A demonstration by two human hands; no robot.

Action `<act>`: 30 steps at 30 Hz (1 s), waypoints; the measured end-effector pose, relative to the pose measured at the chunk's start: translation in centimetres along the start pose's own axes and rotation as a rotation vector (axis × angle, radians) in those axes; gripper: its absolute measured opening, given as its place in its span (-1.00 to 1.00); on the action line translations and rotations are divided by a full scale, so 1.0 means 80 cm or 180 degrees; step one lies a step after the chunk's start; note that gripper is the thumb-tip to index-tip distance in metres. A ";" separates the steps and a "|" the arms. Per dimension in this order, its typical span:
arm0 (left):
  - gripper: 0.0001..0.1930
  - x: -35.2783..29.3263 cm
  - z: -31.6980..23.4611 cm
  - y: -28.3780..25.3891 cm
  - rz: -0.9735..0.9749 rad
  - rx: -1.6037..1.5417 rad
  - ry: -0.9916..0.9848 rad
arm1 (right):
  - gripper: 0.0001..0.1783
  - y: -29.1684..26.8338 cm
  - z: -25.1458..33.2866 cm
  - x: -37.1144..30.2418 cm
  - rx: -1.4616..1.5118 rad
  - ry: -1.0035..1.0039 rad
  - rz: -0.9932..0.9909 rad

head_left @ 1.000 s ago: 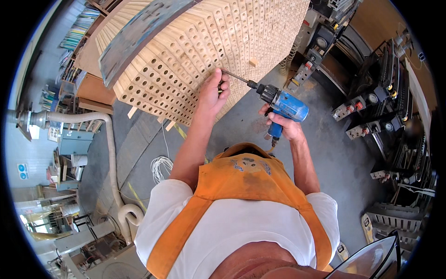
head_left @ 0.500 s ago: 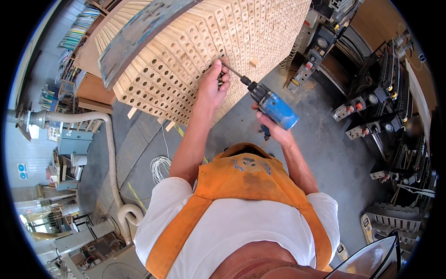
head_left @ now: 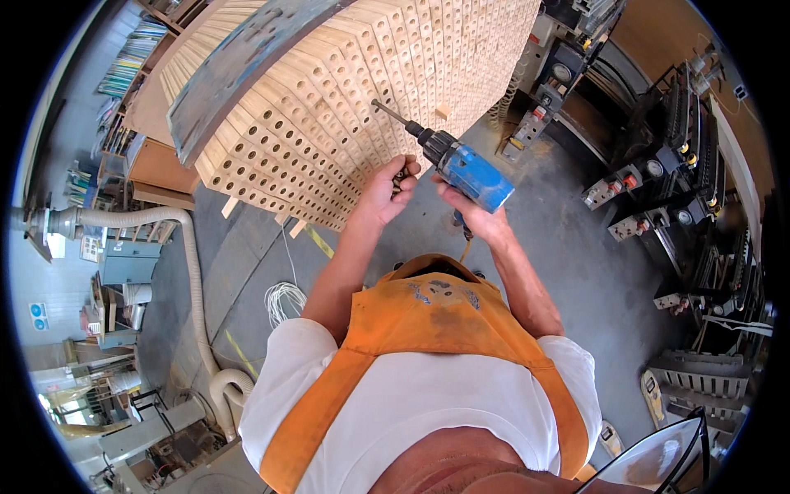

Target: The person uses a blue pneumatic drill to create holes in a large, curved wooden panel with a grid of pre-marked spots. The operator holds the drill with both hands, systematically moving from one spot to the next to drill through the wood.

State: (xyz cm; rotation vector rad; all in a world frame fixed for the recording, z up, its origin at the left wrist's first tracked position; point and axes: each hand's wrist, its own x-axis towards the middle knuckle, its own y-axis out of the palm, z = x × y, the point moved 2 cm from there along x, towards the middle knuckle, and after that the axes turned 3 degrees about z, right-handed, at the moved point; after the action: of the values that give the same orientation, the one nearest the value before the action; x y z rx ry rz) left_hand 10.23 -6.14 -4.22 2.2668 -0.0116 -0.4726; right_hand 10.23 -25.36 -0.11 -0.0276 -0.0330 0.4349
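In my right hand (head_left: 481,212) is a blue power drill (head_left: 475,175), its long bit pointing up and left. The bit's tip (head_left: 375,103) lies in front of the drilled face of a big stack of pale wooden pieces (head_left: 329,90); whether it touches is hard to tell. A small dark piece seems to sit on that tip. My left hand (head_left: 385,191) is closed around several small brass-coloured metal fittings (head_left: 401,176), just below the drill's chuck. Rows of round holes cover the stack, and those at its lower left show dark metal rings inside.
A worn blue-grey metal beam (head_left: 239,74) crosses the stack's upper left. Machinery with gauges (head_left: 654,169) stands at right. A beige flexible duct (head_left: 196,280) runs along the left, and a coil of white cable (head_left: 284,300) lies on the floor. A small wood block (head_left: 443,111) sticks out of the stack.
My left hand has drawn down from the bit's tip and away from the holes, keeping the fittings. The drill has shifted slightly left and up, leaving its tip exposed.
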 end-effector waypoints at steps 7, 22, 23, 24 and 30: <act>-0.67 -0.010 0.010 -0.006 0.0042 0.0128 -0.0072 | -0.68 0.001 0.001 0.001 -0.0005 -0.0167 -0.0106; -0.77 -0.031 -0.069 0.023 0.0098 0.0216 0.1071 | -0.62 -0.033 -0.021 -0.038 0.0858 0.0075 0.0427; -0.77 -0.031 -0.069 0.025 0.0108 0.0267 0.1031 | -0.61 -0.037 -0.023 -0.039 0.0960 0.0114 0.0466; -0.76 -0.032 -0.067 0.025 0.0094 0.0409 0.0970 | -0.59 -0.041 -0.023 -0.040 0.1067 0.0156 0.0500; -0.74 -0.028 -0.058 0.031 -0.0121 0.0922 0.0859 | -0.59 -0.050 -0.036 -0.044 0.1145 0.0214 0.0543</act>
State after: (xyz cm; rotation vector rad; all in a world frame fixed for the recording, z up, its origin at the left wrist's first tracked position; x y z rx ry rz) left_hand 10.10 -4.15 1.10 2.6032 0.1065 -0.1893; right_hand 8.85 -30.53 -2.91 0.3109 0.1148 0.6051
